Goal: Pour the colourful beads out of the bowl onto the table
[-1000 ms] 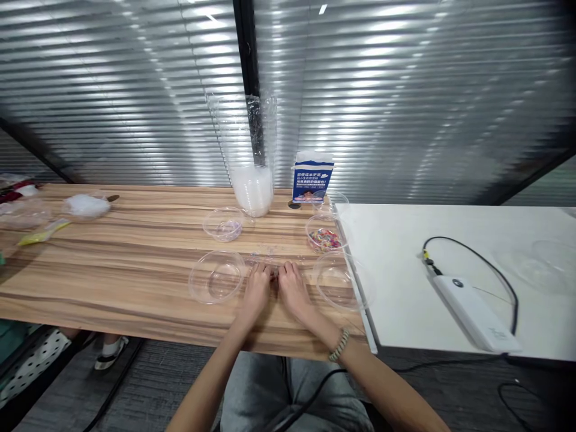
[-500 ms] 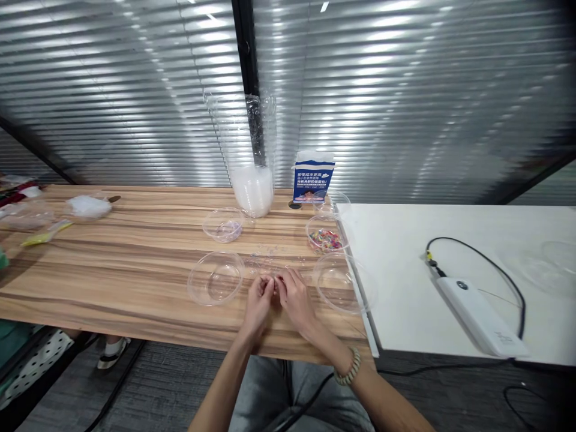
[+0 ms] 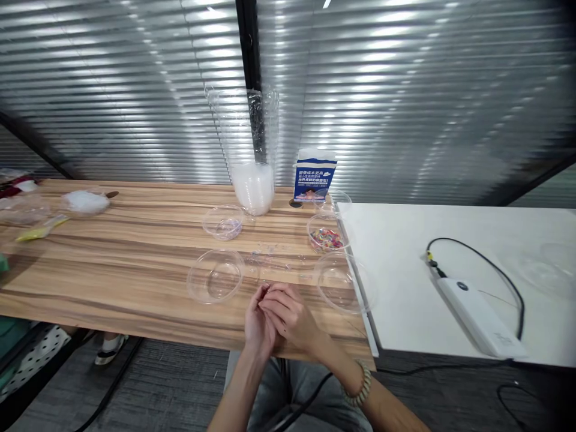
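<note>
Near the front edge of the wooden table, my left hand (image 3: 260,324) and my right hand (image 3: 290,315) are cupped together, fingers bent and touching. Whatever lies between them is hidden. Small clear pieces (image 3: 270,255) are scattered on the wood beyond my fingers. An empty clear bowl (image 3: 216,277) stands to the left and another clear bowl (image 3: 339,283) to the right. Behind these, one bowl (image 3: 327,239) holds small multicoloured pieces, and another bowl (image 3: 226,227) holds pale purple ones.
A stack of clear cups (image 3: 254,189) in a plastic wrapper and a blue carton (image 3: 314,179) stand at the back. Plastic bags (image 3: 85,202) lie left. On the white table (image 3: 391,240) is a white device (image 3: 481,318) with a black cable. A person's foot (image 3: 110,351) shows below.
Both hands have drawn back slightly toward the table's front edge. Their fingertips were pinched close together before; now the right fingers fold over the left hand.
</note>
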A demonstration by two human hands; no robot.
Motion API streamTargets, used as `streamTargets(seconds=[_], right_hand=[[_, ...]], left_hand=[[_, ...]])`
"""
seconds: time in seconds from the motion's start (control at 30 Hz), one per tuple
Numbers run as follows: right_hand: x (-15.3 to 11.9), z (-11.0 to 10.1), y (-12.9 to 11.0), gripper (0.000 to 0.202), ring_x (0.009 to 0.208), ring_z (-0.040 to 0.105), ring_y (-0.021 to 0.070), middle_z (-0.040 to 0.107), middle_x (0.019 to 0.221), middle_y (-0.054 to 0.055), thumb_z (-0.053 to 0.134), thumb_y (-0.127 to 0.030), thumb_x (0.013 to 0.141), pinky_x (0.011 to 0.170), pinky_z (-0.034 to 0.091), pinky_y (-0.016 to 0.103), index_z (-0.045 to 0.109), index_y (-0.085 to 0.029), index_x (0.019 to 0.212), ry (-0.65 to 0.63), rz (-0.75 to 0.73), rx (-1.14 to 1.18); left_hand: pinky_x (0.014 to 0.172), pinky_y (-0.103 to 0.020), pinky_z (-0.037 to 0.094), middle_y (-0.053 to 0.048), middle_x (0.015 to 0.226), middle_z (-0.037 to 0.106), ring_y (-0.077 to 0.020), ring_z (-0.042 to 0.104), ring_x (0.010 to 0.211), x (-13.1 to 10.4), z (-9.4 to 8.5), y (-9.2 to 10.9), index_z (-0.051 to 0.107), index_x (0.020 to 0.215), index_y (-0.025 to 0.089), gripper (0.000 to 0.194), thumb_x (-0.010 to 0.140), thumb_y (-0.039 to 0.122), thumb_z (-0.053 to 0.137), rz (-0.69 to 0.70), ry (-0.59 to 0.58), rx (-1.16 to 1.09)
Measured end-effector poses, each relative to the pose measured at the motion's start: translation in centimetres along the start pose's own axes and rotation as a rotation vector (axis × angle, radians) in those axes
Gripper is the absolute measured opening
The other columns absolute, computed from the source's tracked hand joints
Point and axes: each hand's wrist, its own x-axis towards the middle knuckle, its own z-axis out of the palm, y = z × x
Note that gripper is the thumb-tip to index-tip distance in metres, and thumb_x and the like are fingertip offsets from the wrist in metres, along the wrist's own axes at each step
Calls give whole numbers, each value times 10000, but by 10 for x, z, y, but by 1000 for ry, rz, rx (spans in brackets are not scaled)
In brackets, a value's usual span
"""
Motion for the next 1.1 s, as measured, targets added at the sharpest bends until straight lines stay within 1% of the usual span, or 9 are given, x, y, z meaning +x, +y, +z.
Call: streamTargets(seconds=[0.07,0.13,0.23,0.3,0.5,0.63,0.97,1.03,1.1], right_hand=[[4,3,3,178,963,553,189,677,924,55,506,-194,916,871,481,364,683,-182,930,-29,19,62],[13,8,9,185,927,564,176,663,929,54,498,-190,920,861,482,351,683,-185,922,-12,132,78],[34,19,29,193,930,558,182,639,920,70,494,-111,895,840,476,323,681,-157,904,-19,338,-38],[47,28,45,183,932,548,194,632,912,81,513,-69,864,862,457,325,684,-136,865,-125,405,-152],[60,49,74,125,944,520,204,629,937,92,553,-94,849,900,411,323,674,-120,853,-270,439,-325],[59,54,78,107,975,506,219,626,963,102,573,-128,848,894,405,316,678,-116,863,-291,420,-366],[63,57,78,144,993,526,242,633,1005,107,574,-123,837,887,416,320,674,-124,941,-286,461,-379],[62,57,79,143,997,528,241,634,1004,112,597,-126,822,904,412,327,671,-119,944,-269,479,-370],[61,56,81,143,981,536,232,636,990,111,607,-123,813,907,413,325,673,-119,940,-266,489,-362]], left_hand=[[519,-63,463,-1,675,581,-23,567,547,-3,3,4,593,770,121,292,936,131,354,-19,54,-68],[559,-86,484,-18,690,590,-38,579,581,-5,3,7,589,740,119,305,929,106,351,35,98,-66],[579,-132,499,-38,696,586,-65,584,610,-6,1,9,577,688,114,290,905,80,387,106,175,-16],[521,-131,469,-35,666,554,-64,557,576,-8,-3,11,561,658,113,300,904,88,391,93,197,-6],[370,-103,314,18,582,407,-35,388,437,-18,-12,23,494,608,123,297,888,92,401,73,153,-14],[369,-102,315,14,573,415,-38,396,445,-22,-11,26,507,615,113,329,909,90,361,62,185,-39],[456,-133,441,-20,602,519,-60,507,497,-21,-18,27,566,646,110,284,883,86,411,60,171,-17],[564,-171,514,-67,704,610,-95,605,612,-19,-20,29,613,744,111,256,893,120,405,66,175,-16],[756,-242,550,-142,939,671,-159,665,877,-19,-21,31,638,964,98,287,922,205,375,35,94,-33]])
